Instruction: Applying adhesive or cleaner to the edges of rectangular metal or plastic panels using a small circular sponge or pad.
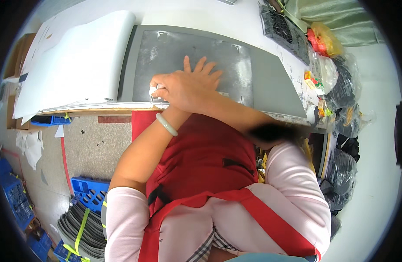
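Observation:
A grey rectangular sheet (233,78) with whitish smears and small corner marks lies on a larger darker grey board (273,78) at the table's front edge. My left hand (204,77) is spread flat on the sheet, fingers pointing away from me. Over my left wrist crosses my right forearm. Near the sheet's front left corner, my right hand (175,87) is closed around a small white lump (157,91), mostly covered by the fingers, so its kind is unclear. A pale bangle circles my left forearm.
Large white sheets (76,65) curl up at the left of the table. Black pieces (286,30) lie at the back right, with plastic bags (340,78) beyond the right edge. Below at left are a blue crate (89,192) and a strapped stack of dark sheets (81,229).

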The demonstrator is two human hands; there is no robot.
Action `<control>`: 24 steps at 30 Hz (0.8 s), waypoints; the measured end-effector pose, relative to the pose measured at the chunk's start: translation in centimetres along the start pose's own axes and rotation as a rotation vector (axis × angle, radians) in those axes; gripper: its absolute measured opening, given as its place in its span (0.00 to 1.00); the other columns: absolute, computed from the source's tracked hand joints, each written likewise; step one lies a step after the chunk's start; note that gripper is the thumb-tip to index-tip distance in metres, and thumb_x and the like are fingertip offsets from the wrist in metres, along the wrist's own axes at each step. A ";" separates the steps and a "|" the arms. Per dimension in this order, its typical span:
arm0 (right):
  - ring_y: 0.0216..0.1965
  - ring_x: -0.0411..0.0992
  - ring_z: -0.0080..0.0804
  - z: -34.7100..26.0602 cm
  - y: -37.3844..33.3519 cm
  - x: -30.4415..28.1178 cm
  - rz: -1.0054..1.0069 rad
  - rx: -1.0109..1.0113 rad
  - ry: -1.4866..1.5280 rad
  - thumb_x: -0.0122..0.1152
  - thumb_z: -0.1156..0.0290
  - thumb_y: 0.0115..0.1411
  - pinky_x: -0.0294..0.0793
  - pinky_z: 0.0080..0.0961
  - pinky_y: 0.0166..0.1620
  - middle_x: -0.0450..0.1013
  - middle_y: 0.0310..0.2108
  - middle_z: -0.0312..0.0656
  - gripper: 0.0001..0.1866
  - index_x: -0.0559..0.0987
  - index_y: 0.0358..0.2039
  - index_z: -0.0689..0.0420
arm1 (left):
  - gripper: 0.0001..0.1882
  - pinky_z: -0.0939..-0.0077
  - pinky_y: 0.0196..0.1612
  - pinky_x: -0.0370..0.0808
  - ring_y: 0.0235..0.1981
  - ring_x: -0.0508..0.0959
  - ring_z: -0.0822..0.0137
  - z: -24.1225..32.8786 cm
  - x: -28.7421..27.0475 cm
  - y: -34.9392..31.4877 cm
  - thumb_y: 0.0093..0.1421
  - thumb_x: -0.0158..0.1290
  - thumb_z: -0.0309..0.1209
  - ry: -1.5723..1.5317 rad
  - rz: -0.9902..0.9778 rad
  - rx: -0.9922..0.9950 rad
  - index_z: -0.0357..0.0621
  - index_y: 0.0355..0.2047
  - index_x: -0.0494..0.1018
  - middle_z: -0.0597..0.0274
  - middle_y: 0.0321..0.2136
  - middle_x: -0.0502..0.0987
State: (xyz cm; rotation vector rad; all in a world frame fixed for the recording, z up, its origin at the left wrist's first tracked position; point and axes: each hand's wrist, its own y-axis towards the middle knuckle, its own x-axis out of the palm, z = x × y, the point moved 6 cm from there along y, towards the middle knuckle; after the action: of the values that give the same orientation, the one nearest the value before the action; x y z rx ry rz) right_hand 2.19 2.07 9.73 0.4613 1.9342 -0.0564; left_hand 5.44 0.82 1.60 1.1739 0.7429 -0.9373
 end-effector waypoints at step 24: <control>0.32 0.75 0.51 -1.2 0.4 1.4 -0.105 -0.187 -0.076 0.61 0.65 0.61 0.74 0.41 0.38 0.77 0.30 0.49 0.09 0.80 0.31 0.59 | 0.16 0.27 0.64 0.53 0.64 0.65 0.54 0.2 -0.6 0.4 0.63 0.52 0.42 -0.010 0.051 0.000 0.56 0.48 0.78 0.62 0.57 0.72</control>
State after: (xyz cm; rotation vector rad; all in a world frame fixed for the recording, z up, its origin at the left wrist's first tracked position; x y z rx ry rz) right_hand 0.79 3.16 9.03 0.2298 1.8676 0.0391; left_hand 5.53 0.84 2.34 1.1824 0.7021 -0.9002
